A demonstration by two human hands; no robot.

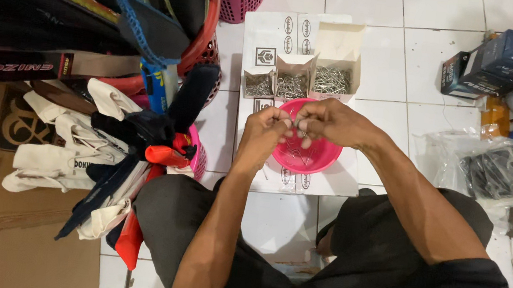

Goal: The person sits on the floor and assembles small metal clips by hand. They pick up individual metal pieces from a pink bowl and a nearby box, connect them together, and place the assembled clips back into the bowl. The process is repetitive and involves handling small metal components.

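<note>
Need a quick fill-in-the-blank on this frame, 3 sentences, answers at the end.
1. Both hands, left hand and right hand, meet above a ____ bowl.
2. Beyond the bowl stand ____ small open boxes of metal clips.
3. The bowl rests on a flat white ____ sheet lying on the tiled floor.

Missing words: pink; three; cardboard

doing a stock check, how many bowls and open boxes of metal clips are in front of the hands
pink bowl: 1
open boxes of clips: 3 (small, middle, large)
total: 4
</note>
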